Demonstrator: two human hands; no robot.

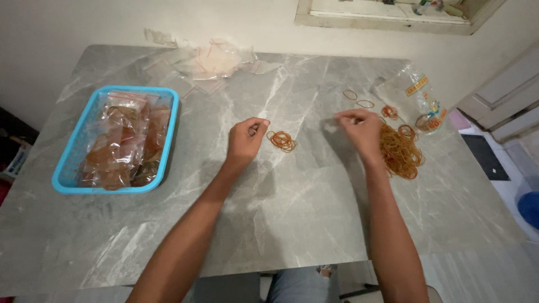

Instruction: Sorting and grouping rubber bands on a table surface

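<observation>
So we've got a blue basket on the left of the grey marble desk, stuffed with small clear bags of rubber bands. Empty clear bags sit at the far edge, and an opened bag lies far right. Our left hand has its grip curled shut, just beside a small bunch of orange-brown bands. Our right hand has its grip pressed together at the fingertips; can't tell what it pinches. It's right beside the big loose pile.
</observation>
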